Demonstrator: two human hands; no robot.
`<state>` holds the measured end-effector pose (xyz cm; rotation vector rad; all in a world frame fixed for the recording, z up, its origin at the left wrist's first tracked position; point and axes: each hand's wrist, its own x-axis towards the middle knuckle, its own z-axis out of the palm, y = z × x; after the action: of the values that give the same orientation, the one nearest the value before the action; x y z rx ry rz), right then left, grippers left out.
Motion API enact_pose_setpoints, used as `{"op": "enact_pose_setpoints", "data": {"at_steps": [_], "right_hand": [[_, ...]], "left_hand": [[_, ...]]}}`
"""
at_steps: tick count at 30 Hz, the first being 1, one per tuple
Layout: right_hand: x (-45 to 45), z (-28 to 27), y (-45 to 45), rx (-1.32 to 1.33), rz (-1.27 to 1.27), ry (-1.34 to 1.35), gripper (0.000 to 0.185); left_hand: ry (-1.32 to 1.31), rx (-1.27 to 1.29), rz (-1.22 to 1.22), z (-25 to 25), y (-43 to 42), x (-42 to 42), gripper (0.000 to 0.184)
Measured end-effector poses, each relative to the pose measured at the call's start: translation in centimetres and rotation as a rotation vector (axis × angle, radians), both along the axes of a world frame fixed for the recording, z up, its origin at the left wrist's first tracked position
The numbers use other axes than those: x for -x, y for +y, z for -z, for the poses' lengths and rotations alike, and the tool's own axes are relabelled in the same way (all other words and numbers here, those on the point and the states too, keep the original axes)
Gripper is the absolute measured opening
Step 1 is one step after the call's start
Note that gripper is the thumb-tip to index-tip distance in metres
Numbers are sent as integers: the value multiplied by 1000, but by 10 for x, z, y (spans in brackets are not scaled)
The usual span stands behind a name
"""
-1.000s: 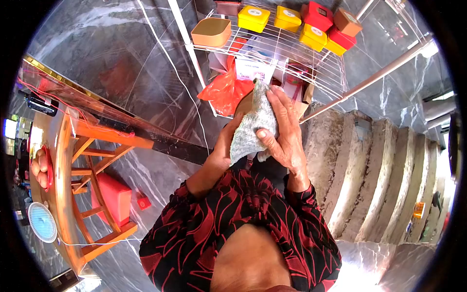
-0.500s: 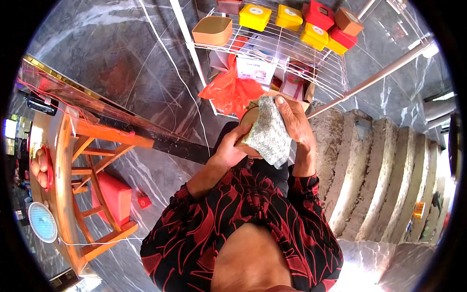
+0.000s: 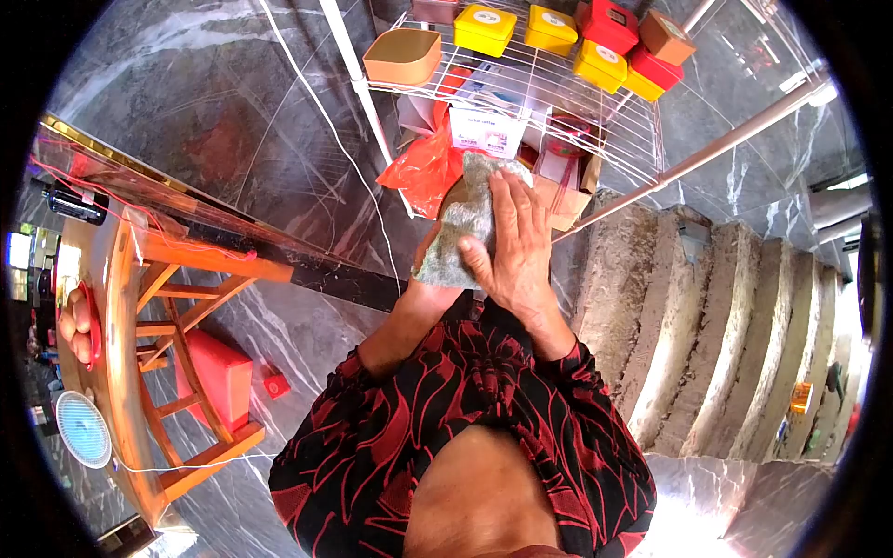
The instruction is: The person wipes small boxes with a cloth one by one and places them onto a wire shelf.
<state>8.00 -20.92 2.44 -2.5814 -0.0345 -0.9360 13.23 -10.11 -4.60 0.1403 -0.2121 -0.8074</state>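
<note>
My left hand (image 3: 433, 294) is mostly hidden under a grey, worn-looking cloth (image 3: 462, 223). It supports a tan-brown container (image 3: 454, 197), of which only a strip shows at the cloth's left edge. On top of the cloth lies my right hand (image 3: 517, 251), fingers stretched upward and thumb spread to the left, pressing the fabric against the container. Both hands are in front of my body at the middle of the head view.
Ahead stands a white wire rack (image 3: 605, 130) with yellow tins (image 3: 486, 31), red tins (image 3: 609, 25) and an open tan tin (image 3: 402, 58). A red plastic bag (image 3: 419, 177) hangs there. Concrete steps (image 3: 688, 325) rise at right; a wooden chair (image 3: 191, 372) stands left.
My right hand has gone from pinching the cloth's upper right edge to lying flat on it. The cloth has shifted left and now covers most of the container and my left hand.
</note>
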Motion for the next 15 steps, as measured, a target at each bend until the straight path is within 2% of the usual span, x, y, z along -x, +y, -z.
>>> {"op": "enact_pose_setpoints", "data": {"at_steps": [3, 4, 5, 7, 8, 9, 12, 15], "right_hand": [[3, 7, 2, -5, -8, -94, 74], [6, 8, -1, 6, -4, -92, 74], [5, 11, -5, -12, -20, -142, 71], [5, 11, -15, -137, -46, -152, 62], [4, 7, -21, -166, -68, -186, 51], [2, 4, -23, -285, -55, -223, 37], [5, 4, -35, -710, -52, -119, 23], [9, -4, -42, -970, -55, 56, 23]], "left_hand": [[6, -57, -10, -10, 3, -3, 53], [-66, -54, -16, -7, 5, -5, 52], [-137, -51, -21, -4, 8, -6, 51], [-54, -141, 14, -2, 10, -8, 52], [-83, -229, 24, -6, 11, -8, 54], [-114, -317, 33, -9, 11, -8, 57], [-166, -344, 55, -1, 13, -4, 59], [-248, -343, 80, -3, 12, 4, 55]]}}
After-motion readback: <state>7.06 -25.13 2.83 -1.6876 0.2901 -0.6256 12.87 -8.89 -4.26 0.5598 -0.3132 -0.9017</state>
